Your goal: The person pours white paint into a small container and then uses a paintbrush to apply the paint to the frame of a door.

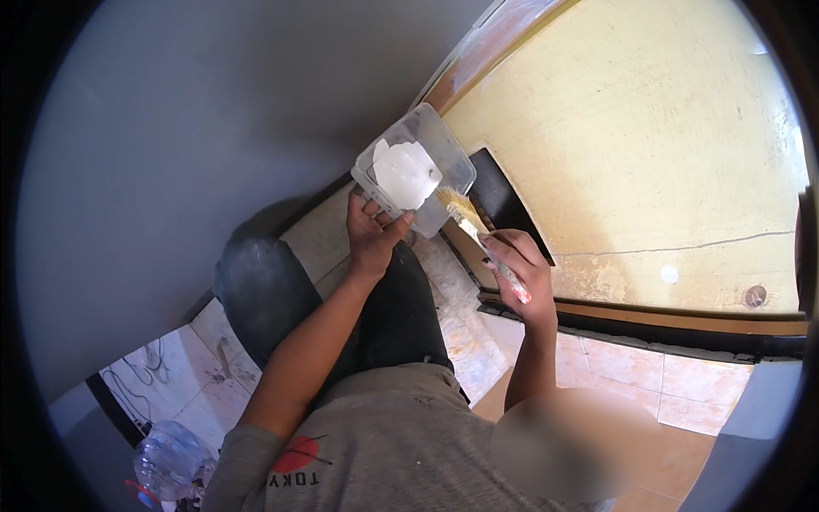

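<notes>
My left hand (373,241) grips a clear plastic tub (445,147) by its near side, with the thumb at the rim and the fingers under it. White paint (404,175) covers part of the tub's inside. In my right hand (522,266) is a paintbrush (478,224), its pale bristles pointing up and left toward the tub. The bristle tips overlap the tub's right side in view; whether they touch it I cannot tell. White smears coat the brush's handle, and its end is reddish.
A grey wall (196,128) rises on the left. To the right stands a yellowish door or panel (665,154) with a black plate (510,198) on its near-left part. A large clear bottle (169,456) and a thin cable (141,375) lie on the tiled floor (209,363) at lower left.
</notes>
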Action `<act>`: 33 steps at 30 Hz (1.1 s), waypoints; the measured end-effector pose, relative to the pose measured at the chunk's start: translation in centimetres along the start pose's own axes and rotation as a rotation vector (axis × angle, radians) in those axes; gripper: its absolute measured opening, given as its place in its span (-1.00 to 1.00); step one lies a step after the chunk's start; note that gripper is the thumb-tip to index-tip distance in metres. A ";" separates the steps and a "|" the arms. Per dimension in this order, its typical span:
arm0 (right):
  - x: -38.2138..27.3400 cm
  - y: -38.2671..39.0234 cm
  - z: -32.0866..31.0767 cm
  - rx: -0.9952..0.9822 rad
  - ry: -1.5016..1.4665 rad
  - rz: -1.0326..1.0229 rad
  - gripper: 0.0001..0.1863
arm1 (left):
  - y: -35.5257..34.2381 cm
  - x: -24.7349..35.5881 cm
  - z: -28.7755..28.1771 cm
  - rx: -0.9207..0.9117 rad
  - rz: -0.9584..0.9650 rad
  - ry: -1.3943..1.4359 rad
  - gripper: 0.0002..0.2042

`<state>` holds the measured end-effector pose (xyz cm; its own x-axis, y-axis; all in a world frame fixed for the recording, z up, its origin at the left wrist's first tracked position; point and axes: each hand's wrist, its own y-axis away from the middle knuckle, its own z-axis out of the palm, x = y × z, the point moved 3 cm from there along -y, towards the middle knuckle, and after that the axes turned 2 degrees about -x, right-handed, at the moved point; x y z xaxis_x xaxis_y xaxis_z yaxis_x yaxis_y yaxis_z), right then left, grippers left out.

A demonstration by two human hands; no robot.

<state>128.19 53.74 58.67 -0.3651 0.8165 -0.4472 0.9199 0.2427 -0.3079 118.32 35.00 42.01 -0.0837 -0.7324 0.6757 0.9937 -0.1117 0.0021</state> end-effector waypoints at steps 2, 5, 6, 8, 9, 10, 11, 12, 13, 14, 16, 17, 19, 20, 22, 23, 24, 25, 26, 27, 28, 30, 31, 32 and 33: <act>-0.4 0.2 -0.3 -0.049 0.014 0.018 -0.57 | -0.1 0.1 0.0 -0.013 0.007 -0.012 -0.25; 0.0 0.6 -0.5 -0.098 -0.005 0.026 -0.59 | -0.2 0.2 -0.1 -0.053 -0.001 -0.038 -0.22; 0.0 0.8 -0.7 -0.105 -0.010 0.042 -0.59 | 0.0 0.2 0.1 -0.053 -0.007 -0.039 -0.22; 0.0 1.2 -1.2 -0.122 -0.023 0.072 -0.58 | 0.1 0.3 0.2 -0.043 0.000 -0.032 -0.22; 0.2 1.4 -1.4 -0.111 -0.033 0.105 -0.58 | 0.1 0.3 0.1 -0.033 0.013 -0.025 -0.22; 0.4 1.6 -1.6 -0.101 -0.045 0.136 -0.58 | 0.1 0.4 0.0 -0.022 0.026 -0.019 -0.22; 0.8 1.8 -2.0 -0.090 -0.051 0.167 -0.57 | 0.0 0.3 0.0 -0.010 0.021 -0.019 -0.23; 1.6 2.2 -2.3 -0.093 -0.067 0.200 -0.63 | 0.0 0.3 -0.1 0.004 0.017 -0.020 -0.23; 2.6 2.6 -2.3 -0.023 -0.084 0.200 -0.66 | 0.0 0.3 -0.2 0.018 0.014 -0.020 -0.23; 3.7 2.9 -2.6 0.055 -0.089 0.196 -0.69 | -0.1 -0.2 0.1 0.053 -0.025 -0.043 -0.23; 3.4 1.8 -2.1 0.249 -0.214 0.392 -0.77 | 0.8 -1.7 -1.1 0.150 -0.100 -0.092 -0.24; 3.6 1.2 -1.7 0.382 -0.215 0.333 -0.74 | 1.3 -2.6 -1.4 0.190 -0.146 -0.090 -0.25; 3.5 -1.7 -0.8 0.512 -0.205 0.275 -0.78 | 2.3 -4.3 -2.4 0.286 -0.230 -0.093 -0.29; 3.5 -3.6 -0.3 0.503 -0.184 0.226 -0.80 | 2.6 -5.2 -3.1 0.324 -0.239 -0.082 -0.28; 3.8 -7.3 1.2 0.484 -0.109 0.205 -0.84 | 3.0 -6.7 -4.8 0.391 -0.263 -0.065 -0.27; 4.7 -9.0 2.2 0.465 -0.049 0.127 -0.81 | 3.1 -7.1 -5.1 0.401 -0.259 -0.057 -0.22; 6.2 -10.4 3.2 0.418 -0.031 0.100 -0.82 | 3.2 -7.3 -5.1 0.406 -0.256 -0.049 -0.17; 6.5 -12.0 4.4 0.375 -0.063 0.140 -0.81 | 3.1 -7.5 -5.4 0.416 -0.247 -0.043 -0.11; 7.0 -13.4 5.3 0.322 -0.082 0.137 -0.82 | 3.1 -7.9 -5.9 0.428 -0.248 -0.079 -0.13; 7.6 -14.7 6.0 0.273 -0.099 0.133 -0.82 | 3.1 -8.1 -6.2 0.439 -0.246 -0.116 -0.15; 8.0 -15.9 6.4 0.235 -0.028 0.104 -0.82 | 3.0 -8.3 -6.5 0.449 -0.245 -0.153 -0.17; 9.2 -17.6 7.0 0.164 0.117 0.059 -0.82 | 2.8 -7.8 -6.3 0.434 -0.256 -0.162 -0.15; 9.7 -18.2 6.9 0.158 0.127 0.035 -0.81 | 2.8 -7.5 -6.1 0.424 -0.264 -0.167 -0.13; 9.8 -18.9 6.7 0.149 0.135 0.010 -0.81 | 2.9 -7.1 -5.9 0.427 -0.264 -0.151 -0.13; 9.8 -19.3 6.4 0.141 0.144 -0.014 -0.80 | 2.9 -6.7 -5.6 0.427 -0.266 -0.135 -0.12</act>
<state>105.89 53.72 54.86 -0.3444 0.8825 -0.3202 0.8820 0.1872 -0.4325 121.37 35.84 33.35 -0.3552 -0.6194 0.7001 0.8834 0.0225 0.4681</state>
